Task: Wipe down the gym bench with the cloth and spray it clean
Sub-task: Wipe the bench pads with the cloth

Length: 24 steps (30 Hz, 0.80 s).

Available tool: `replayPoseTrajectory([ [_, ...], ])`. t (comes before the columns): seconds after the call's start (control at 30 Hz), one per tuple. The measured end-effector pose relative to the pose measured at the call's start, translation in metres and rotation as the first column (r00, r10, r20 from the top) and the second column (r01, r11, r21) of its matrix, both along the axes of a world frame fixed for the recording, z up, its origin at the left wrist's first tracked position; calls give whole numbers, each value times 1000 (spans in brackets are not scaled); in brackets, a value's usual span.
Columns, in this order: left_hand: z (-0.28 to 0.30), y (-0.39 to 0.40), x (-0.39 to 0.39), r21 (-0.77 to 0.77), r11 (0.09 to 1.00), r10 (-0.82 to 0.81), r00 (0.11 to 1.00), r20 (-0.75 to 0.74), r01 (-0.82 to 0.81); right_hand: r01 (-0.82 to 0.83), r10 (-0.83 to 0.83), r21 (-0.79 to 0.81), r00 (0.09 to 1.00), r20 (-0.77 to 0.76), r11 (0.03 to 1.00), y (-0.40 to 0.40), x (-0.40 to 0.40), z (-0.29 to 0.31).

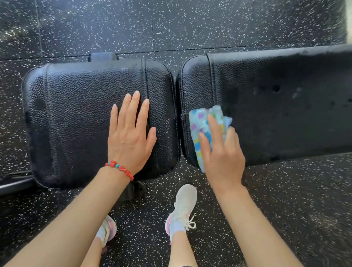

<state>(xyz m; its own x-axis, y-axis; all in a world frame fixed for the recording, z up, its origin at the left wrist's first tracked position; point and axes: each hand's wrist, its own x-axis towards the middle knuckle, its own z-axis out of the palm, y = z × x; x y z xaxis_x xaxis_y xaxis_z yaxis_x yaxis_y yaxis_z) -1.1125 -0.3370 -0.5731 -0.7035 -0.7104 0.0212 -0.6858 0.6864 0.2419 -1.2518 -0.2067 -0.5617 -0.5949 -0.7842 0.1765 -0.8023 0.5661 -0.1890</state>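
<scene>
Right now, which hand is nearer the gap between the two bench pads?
Right. The right hand presses the cloth on the long pad's end beside the gap; the left hand lies flat on the seat pad, farther off.

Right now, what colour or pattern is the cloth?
Light blue with pastel patches, pink, purple, yellow and green; the cloth shows best in the head view.

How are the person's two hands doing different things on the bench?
The left hand lies flat, fingers straight, on the seat pad; the right hand presses a patterned cloth on the long pad. The left wrist wears a red bracelet; the right is bare. Both rest on black padding.
</scene>
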Motion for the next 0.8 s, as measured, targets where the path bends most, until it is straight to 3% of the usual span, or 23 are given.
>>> replayPoseTrajectory([
  [0.1,6,11,-13,-15,1000,-22,999,-28,22,-7,12,-44,994,112,999,23,4,4],
  [0.23,10,30,-41,-11,996,-93,994,-64,93,119,-93,-128,978,188,985,32,-23,4],
  [0.43,1,39,-82,-7,997,-83,996,-42,83,75,-63,-79,987,150,994,13,-56,-2],
  [0.63,-11,38,-85,-43,996,-78,997,11,79,112,-96,-110,985,142,988,-66,-101,-6],
  [0.8,-11,38,-85,-43,996,-78,997,12,79,79,-62,-165,992,107,983,-41,-92,-7],
])
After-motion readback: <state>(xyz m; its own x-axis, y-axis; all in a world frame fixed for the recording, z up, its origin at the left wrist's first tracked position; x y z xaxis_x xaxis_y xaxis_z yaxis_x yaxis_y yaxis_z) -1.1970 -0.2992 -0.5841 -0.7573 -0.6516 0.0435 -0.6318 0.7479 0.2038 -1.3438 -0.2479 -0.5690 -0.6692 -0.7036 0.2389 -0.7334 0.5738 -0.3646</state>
